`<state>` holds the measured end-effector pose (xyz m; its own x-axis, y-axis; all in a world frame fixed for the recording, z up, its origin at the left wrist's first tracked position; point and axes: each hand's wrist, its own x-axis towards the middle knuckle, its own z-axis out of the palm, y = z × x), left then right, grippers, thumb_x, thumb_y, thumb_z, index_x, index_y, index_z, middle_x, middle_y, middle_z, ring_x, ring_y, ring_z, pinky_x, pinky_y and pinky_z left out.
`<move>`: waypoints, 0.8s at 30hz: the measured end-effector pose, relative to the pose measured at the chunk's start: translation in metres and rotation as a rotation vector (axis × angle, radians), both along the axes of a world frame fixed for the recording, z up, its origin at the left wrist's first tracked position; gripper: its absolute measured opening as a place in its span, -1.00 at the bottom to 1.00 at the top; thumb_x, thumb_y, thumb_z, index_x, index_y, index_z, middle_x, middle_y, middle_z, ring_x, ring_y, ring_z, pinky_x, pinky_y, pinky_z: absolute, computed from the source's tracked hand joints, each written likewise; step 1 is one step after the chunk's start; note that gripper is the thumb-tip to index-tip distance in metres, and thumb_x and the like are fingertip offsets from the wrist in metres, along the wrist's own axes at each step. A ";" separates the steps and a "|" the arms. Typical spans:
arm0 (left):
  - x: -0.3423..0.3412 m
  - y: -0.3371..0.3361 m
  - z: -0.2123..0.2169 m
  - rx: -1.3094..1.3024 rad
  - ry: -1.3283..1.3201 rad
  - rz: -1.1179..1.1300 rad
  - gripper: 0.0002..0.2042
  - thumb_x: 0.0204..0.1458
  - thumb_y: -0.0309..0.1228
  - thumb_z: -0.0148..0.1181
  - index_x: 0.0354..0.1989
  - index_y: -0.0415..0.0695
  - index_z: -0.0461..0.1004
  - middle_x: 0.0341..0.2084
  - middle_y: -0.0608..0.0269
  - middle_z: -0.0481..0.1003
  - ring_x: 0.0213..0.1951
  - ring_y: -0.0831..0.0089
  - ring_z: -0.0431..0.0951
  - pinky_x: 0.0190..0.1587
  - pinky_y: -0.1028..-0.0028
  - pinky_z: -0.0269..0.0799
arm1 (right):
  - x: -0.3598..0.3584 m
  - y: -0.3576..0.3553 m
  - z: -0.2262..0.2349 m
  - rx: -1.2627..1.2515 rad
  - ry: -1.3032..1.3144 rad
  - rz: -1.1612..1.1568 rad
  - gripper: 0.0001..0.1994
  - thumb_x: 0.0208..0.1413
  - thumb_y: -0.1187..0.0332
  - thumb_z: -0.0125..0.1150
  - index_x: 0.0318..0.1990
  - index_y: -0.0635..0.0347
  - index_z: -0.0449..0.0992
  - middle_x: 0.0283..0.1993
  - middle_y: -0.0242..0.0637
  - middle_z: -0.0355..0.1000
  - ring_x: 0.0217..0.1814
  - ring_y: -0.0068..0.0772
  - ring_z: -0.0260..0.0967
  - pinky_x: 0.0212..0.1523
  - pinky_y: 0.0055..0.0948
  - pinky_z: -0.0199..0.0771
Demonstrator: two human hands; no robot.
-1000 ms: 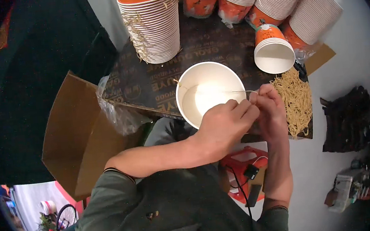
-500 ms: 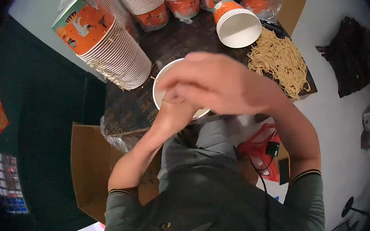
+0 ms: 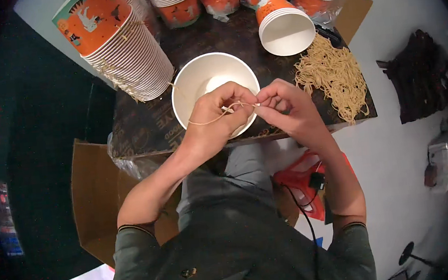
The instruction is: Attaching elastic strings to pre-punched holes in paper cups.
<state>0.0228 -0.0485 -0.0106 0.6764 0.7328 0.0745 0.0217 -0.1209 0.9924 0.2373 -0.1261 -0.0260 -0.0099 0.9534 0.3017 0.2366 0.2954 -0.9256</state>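
Note:
A large white-lined paper bucket stands with its mouth toward me near the table's front edge. Over its near rim, my left hand is closed, a thin tan cord running across its back and between its fingers. My right hand pinches the cord near its end, fingertips almost touching the left hand's. A short bit of similar cord pokes out at the bucket's left rim. To the left leans a tall nested stack of orange-printed paper buckets, with cord strands along its side.
A heap of tan cords lies at the table's right. Behind my right hand, a few nested buckets lie on their side. Plastic-wrapped bucket stacks line the back. Below the table's left side is an open cardboard box.
My right hand has come off the left and moved right and down, uncovering the cord and bucket. The whole view has shifted slightly.

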 end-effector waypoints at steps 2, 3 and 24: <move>0.000 0.002 0.000 0.047 0.011 -0.001 -0.88 0.30 -0.54 0.29 -0.04 -0.20 0.60 -0.24 0.43 0.58 -0.20 0.68 0.52 -0.09 0.58 0.47 | 0.001 0.001 0.000 0.026 -0.081 -0.038 -0.88 0.28 0.43 0.42 -0.12 0.22 0.62 -0.22 -0.37 0.48 -0.24 -0.58 0.44 -0.24 -0.51 0.45; 0.000 0.002 0.000 0.093 0.018 0.000 -0.88 0.32 -0.53 0.31 -0.03 -0.21 0.60 -0.21 0.39 0.60 -0.19 0.67 0.57 -0.08 0.57 0.53 | 0.001 0.001 0.000 0.028 -0.078 -0.038 -0.88 0.28 0.43 0.42 -0.12 0.22 0.62 -0.22 -0.37 0.48 -0.24 -0.58 0.44 -0.24 -0.51 0.45; 0.009 -0.002 0.015 0.649 0.054 0.172 -0.93 0.28 -0.59 0.32 -0.13 -0.25 0.59 -0.23 0.19 0.53 -0.32 0.42 0.68 -0.35 0.44 0.61 | 0.003 0.016 -0.006 -0.204 0.208 0.084 -0.75 0.49 0.30 0.20 0.14 0.26 0.59 -0.12 -0.38 0.62 -0.09 -0.62 0.56 -0.19 -0.54 0.60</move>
<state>0.0317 -0.0500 0.0042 0.5690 0.6488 0.5053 0.1421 -0.6828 0.7166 0.2400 -0.1099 -0.0319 -0.0488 0.9930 0.1080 0.0181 0.1090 -0.9939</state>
